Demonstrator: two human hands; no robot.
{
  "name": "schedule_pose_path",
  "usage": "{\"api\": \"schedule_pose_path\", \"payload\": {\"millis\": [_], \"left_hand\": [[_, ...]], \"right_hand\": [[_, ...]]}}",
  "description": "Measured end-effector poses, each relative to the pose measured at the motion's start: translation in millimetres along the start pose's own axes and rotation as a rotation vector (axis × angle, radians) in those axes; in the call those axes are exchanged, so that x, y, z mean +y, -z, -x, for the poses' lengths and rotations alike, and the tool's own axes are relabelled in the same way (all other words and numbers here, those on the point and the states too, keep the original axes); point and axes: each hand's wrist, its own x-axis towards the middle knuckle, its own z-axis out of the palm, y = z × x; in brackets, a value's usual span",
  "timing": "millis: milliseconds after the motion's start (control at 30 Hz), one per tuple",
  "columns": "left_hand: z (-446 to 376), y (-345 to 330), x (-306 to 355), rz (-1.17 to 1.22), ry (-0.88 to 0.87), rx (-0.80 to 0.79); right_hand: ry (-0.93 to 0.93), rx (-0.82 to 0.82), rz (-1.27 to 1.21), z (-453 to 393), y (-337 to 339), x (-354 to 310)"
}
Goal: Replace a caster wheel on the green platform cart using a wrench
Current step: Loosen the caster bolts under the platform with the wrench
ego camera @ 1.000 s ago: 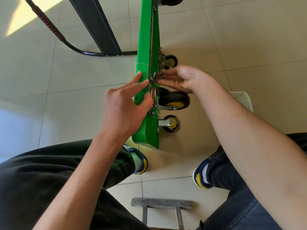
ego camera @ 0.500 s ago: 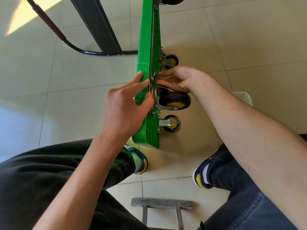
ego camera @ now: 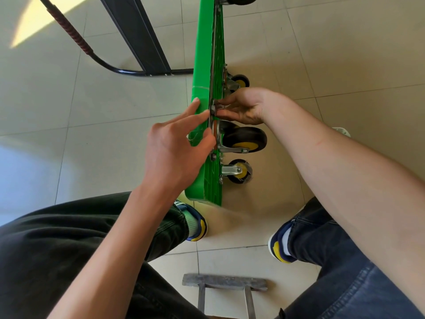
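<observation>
Fingertips of the right hand [ego camera: 243, 108] pinch a small fastener at the metal caster plate while the left hand [ego camera: 177, 148] braces the green plastic platform cart [ego camera: 202, 93], upended on the floor, beside the black-and-yellow caster wheel [ego camera: 245, 139].

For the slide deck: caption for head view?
Both hands work a bolt of the large black-and-yellow caster wheel on the upended green platform cart.

The platform cart [ego camera: 199, 143] stands on its edge on the floor [ego camera: 345, 54], running from top centre down to mid-frame. Three caster wheels [ego camera: 245, 139] project from its right side, with the right hand [ego camera: 243, 107] above the middle one. The left hand [ego camera: 174, 148] lies against its left face. A frame [ego camera: 135, 35] stands at upper left, a stool [ego camera: 224, 283] at bottom centre between the person's feet.
</observation>
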Motion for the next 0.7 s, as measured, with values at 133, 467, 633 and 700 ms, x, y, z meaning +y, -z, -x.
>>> {"api": "schedule_pose_path", "payload": {"millis": [133,467,633,700], "left_hand": [[-1,0,-1,0.0,-0.006,-0.003],[-1,0,0,-0.008,-0.017,-0.005],[-1,0,0,-0.009,-0.008,-0.002],[-1,0,1,-0.019,-0.004,0.003]], "right_hand": [[0.037,0.005,0.062,2,-1,-5],[0.243,0.039,0.201,-5,-6,-7],[0.448,0.076,0.377,9,-16,-12],[0.508,0.1,0.384,13,-17,-9]]}}
